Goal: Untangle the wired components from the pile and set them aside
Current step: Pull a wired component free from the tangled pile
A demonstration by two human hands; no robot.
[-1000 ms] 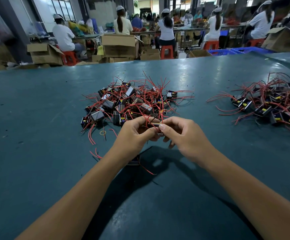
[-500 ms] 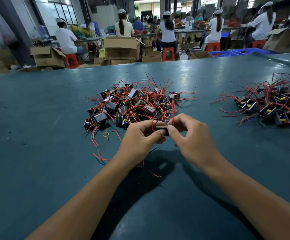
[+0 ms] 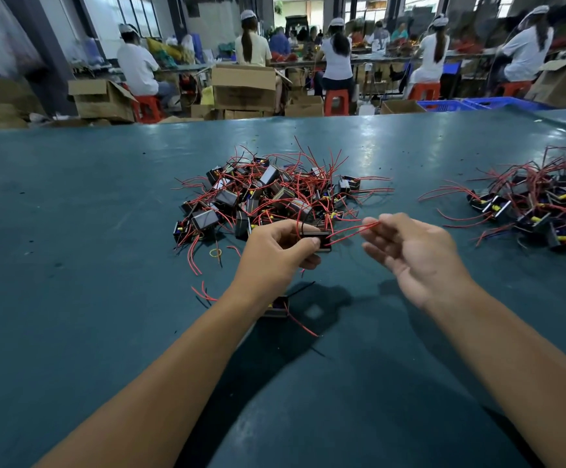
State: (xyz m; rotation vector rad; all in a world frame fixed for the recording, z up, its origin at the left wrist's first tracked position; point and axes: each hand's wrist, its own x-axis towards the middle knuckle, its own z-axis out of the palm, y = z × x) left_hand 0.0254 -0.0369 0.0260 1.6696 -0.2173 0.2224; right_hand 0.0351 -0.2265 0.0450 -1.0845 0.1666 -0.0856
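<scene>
Fingers and thumb of the left hand (image 3: 276,253) curl round a small black wired component (image 3: 318,239), gripping it above the table (image 3: 72,265) just short of the main pile (image 3: 268,197). Red wires (image 3: 352,231) run from that component toward 3 o'clock, where their ends meet the fingertips (image 3: 372,221) of the right hand (image 3: 416,256). That hand is palm-up with its fingers loosely spread; whether it pinches the wire ends or only touches them, I cannot tell.

The pile of black blocks and red leads lies at 12 o'clock from the hands, its nearest wires just beside the left knuckles. A second, sorted heap (image 3: 541,204) sits at 2 o'clock, well apart from the first, reaching the right edge of view. One loose component (image 3: 276,307) lies on the table under the left wrist, at 6 o'clock from the held one. Bare table surface stretches at 9 o'clock and between the two heaps; the table's far edge runs across at 12 o'clock, with cardboard boxes (image 3: 244,86) and seated workers (image 3: 138,69) beyond.
</scene>
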